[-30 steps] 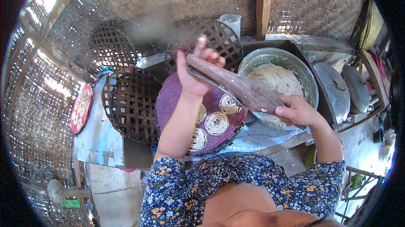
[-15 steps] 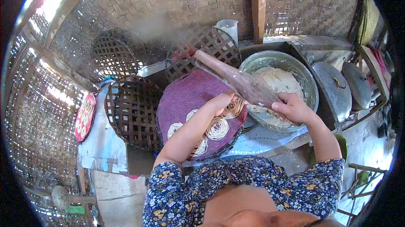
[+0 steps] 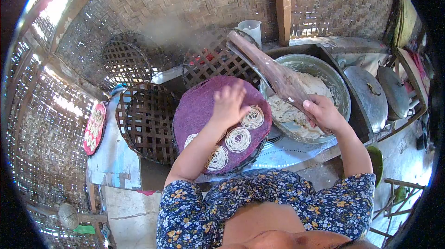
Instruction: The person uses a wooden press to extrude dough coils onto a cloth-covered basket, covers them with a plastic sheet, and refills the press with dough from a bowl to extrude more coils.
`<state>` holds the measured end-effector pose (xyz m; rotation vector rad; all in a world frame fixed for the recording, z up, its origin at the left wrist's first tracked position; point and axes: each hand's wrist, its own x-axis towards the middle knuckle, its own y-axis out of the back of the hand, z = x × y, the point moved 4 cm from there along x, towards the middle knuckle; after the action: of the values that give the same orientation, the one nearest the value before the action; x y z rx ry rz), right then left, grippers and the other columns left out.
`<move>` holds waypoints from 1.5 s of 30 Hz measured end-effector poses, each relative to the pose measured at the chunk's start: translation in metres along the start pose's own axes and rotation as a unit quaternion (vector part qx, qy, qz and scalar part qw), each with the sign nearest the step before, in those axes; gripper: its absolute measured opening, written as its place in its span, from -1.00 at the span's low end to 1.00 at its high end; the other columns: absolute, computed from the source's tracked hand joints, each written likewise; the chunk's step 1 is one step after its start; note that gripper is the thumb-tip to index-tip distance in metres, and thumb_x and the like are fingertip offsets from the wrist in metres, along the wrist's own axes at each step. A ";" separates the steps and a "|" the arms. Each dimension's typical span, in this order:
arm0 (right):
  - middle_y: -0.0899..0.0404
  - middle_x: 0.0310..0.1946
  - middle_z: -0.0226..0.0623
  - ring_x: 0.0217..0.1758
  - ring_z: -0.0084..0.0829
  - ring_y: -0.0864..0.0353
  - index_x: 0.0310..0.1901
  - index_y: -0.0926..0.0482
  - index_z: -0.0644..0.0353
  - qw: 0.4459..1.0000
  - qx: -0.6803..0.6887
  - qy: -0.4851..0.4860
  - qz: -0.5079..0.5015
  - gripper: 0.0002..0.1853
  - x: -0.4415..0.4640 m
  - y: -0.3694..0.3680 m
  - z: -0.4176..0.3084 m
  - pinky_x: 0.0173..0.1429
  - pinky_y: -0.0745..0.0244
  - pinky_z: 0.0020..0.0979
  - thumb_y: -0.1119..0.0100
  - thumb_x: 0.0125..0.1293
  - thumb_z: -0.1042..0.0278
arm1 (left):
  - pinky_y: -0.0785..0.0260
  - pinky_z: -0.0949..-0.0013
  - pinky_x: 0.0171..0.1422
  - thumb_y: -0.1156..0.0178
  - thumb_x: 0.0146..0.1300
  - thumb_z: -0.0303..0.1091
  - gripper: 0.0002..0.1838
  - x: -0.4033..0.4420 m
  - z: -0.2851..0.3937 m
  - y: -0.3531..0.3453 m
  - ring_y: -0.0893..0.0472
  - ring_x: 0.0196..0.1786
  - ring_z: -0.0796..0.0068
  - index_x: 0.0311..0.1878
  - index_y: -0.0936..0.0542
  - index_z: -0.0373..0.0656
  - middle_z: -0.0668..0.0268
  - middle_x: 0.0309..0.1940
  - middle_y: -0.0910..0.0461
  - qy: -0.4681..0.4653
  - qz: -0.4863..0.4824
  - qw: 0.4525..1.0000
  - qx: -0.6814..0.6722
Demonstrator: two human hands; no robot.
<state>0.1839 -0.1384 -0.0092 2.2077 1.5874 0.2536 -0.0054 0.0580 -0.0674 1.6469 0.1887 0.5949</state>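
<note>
My left hand (image 3: 227, 106), fingers spread and slightly blurred, hovers over a round purple cloth-covered tray (image 3: 197, 100) and holds nothing. On the tray lie several flat coils of pale noodle strands, among them a coil near its right edge (image 3: 252, 117), one in the middle (image 3: 238, 139) and one at the front (image 3: 218, 157); my left forearm partly covers others. My right hand (image 3: 326, 113) is wrapped round the near end of a long wooden noodle press (image 3: 276, 75), which slants up to the left over a metal basin (image 3: 344, 89). Pale dough (image 3: 320, 87) fills part of the basin.
Open-weave bamboo baskets stand left of the tray (image 3: 148, 121) and behind it (image 3: 194, 66). A white plastic jug (image 3: 251, 29) is at the back. Metal lids (image 3: 366, 94) lean at the right. A small pink tray of coils (image 3: 95, 128) sits far left.
My left hand has left the press and the coil at the tray's right edge, moving up and left with fingers opening. The press has shifted slightly up and right in my right hand.
</note>
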 end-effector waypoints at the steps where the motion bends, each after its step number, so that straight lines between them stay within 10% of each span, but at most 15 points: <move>1: -0.43 -0.68 -0.36 -0.68 -0.56 -0.41 -0.36 -0.49 0.29 1.000 0.018 -0.001 -0.018 -0.54 0.001 -0.004 -0.002 -0.59 -0.34 -0.47 -0.02 0.24 -0.06 | -0.02 -0.07 0.21 -0.13 0.09 0.08 -0.34 0.000 -0.010 0.012 -0.13 0.27 0.10 0.22 -0.33 -0.07 0.23 0.31 -0.10 0.059 0.035 0.998 0.003; 3: -0.44 -0.65 -0.35 -0.66 -0.55 -0.42 -0.30 -0.51 0.30 0.997 0.053 -0.003 -0.053 -0.54 0.006 -0.019 -0.009 -0.57 -0.36 -0.47 -0.02 0.24 -0.07 | -0.05 -0.03 0.25 -0.34 -0.09 -0.11 -0.19 -0.005 -0.021 0.034 -0.18 0.26 0.07 0.25 -0.24 -0.12 0.18 0.26 -0.19 0.102 0.120 0.986 -0.060; 7: -0.54 -0.50 -0.28 -0.53 -0.46 -0.53 -0.06 -0.50 0.28 0.986 0.029 0.035 -0.158 -0.46 0.029 -0.083 -0.025 -0.39 -0.46 -0.40 0.04 0.25 -0.11 | -0.24 0.17 0.18 -0.22 0.00 -0.32 -0.51 -0.019 0.005 0.043 -0.41 0.10 0.13 0.03 -0.41 -0.27 0.03 -0.03 -0.46 0.042 0.148 0.907 -0.391; 10: -0.59 -0.39 -0.24 -0.34 -0.35 -0.58 -0.03 -0.48 0.26 0.927 0.019 0.334 -0.169 -0.45 0.049 -0.113 -0.037 -0.18 -0.48 -0.31 0.05 0.26 -0.13 | -0.36 0.29 0.04 -0.24 0.01 -0.38 -0.62 -0.065 -0.033 0.029 -0.51 -0.02 0.36 -0.07 -0.47 -0.27 0.14 -0.13 -0.53 0.244 0.196 0.839 -0.444; 13: -0.60 -0.26 -0.11 -0.13 -0.20 -0.58 -0.04 -0.52 0.23 0.972 -0.066 0.223 -0.017 -0.47 0.088 -0.092 -0.036 0.02 -0.42 -0.29 0.00 0.22 -0.11 | -0.39 0.40 -0.22 -0.24 0.05 -0.36 -0.70 -0.126 -0.091 -0.015 -0.48 -0.30 0.45 -0.11 -0.50 -0.18 0.34 -0.37 -0.49 0.179 0.299 0.912 -0.215; 16: -0.60 -0.27 -0.05 -0.16 -0.15 -0.59 -0.13 -0.57 0.23 0.966 -0.218 0.098 0.100 -0.51 0.138 -0.080 0.021 -0.03 -0.44 -0.30 -0.09 0.15 -0.08 | -0.31 0.36 -0.52 -0.17 0.14 -0.26 -0.74 -0.213 -0.112 0.011 -0.40 -0.59 0.41 -0.16 -0.53 -0.21 0.32 -0.61 -0.43 0.285 0.459 0.735 -0.409; 17: -0.60 -0.28 -0.06 -0.19 -0.18 -0.60 -0.15 -0.58 0.23 0.966 -0.233 0.077 0.079 -0.52 0.147 -0.083 0.036 -0.05 -0.44 -0.31 -0.11 0.14 -0.07 | -0.28 0.36 -0.59 -0.15 0.15 -0.26 -0.73 -0.248 -0.129 0.006 -0.39 -0.66 0.41 -0.16 -0.53 -0.24 0.28 -0.64 -0.41 0.343 0.467 0.652 -0.488; 23: -0.59 -0.47 -0.22 -0.43 -0.43 -0.54 -0.26 -0.60 0.26 0.994 -0.098 -0.033 -0.038 -0.60 0.161 -0.106 0.080 -0.35 -0.39 -0.38 -0.15 0.14 0.02 | -0.21 0.36 -0.69 -0.06 0.20 -0.28 -0.72 -0.320 -0.120 0.090 -0.27 -0.82 0.42 -0.25 -0.50 -0.36 0.22 -0.81 -0.35 0.471 0.509 0.670 -0.265; 24: -0.56 -0.51 -0.27 -0.48 -0.48 -0.51 -0.28 -0.60 0.26 0.995 -0.070 -0.050 -0.051 -0.63 0.162 -0.107 0.084 -0.42 -0.36 -0.41 -0.14 0.16 0.05 | -0.20 0.38 -0.66 -0.07 0.20 -0.28 -0.73 -0.314 -0.104 0.111 -0.23 -0.82 0.46 -0.25 -0.49 -0.36 0.25 -0.81 -0.32 0.585 0.492 0.490 -0.419; 27: -0.51 -0.57 -0.36 -0.60 -0.56 -0.39 -0.32 -0.58 0.24 0.994 0.022 -0.082 -0.075 -0.69 0.154 -0.110 0.098 -0.57 -0.23 -0.47 -0.11 0.21 0.12 | -0.19 0.41 -0.59 -0.10 0.19 -0.28 -0.72 -0.315 -0.088 0.124 -0.18 -0.78 0.53 -0.21 -0.44 -0.35 0.36 -0.81 -0.25 0.228 0.610 0.557 -0.515; 37: -0.52 -0.41 -0.31 -0.55 -0.48 -0.49 -0.12 -0.42 0.24 0.943 0.299 -0.137 -0.037 -0.76 0.067 -0.156 0.129 -0.56 -0.42 -0.46 0.01 0.28 0.27 | -0.12 0.45 -0.48 -0.32 -0.01 -0.24 -0.52 -0.300 -0.096 0.118 -0.23 -0.68 0.54 -0.13 -0.36 -0.34 0.46 -0.70 -0.24 0.268 0.578 0.635 -0.436; 45: -0.55 -0.23 -0.23 -0.29 -0.42 -0.59 -0.04 -0.43 0.27 0.902 0.264 -0.152 -0.305 -0.69 -0.016 -0.208 0.097 -0.23 -0.56 -0.42 -0.06 0.28 0.24 | -0.18 0.44 -0.56 -0.34 -0.06 -0.42 -0.62 -0.262 -0.073 0.132 -0.34 -0.69 0.52 -0.19 -0.45 -0.38 0.42 -0.72 -0.34 0.208 0.519 0.667 -0.492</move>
<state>0.0353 -0.1187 -0.1843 1.8092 2.2250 -0.7457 -0.2912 -0.0196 -0.0078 0.3595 -0.7221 1.5937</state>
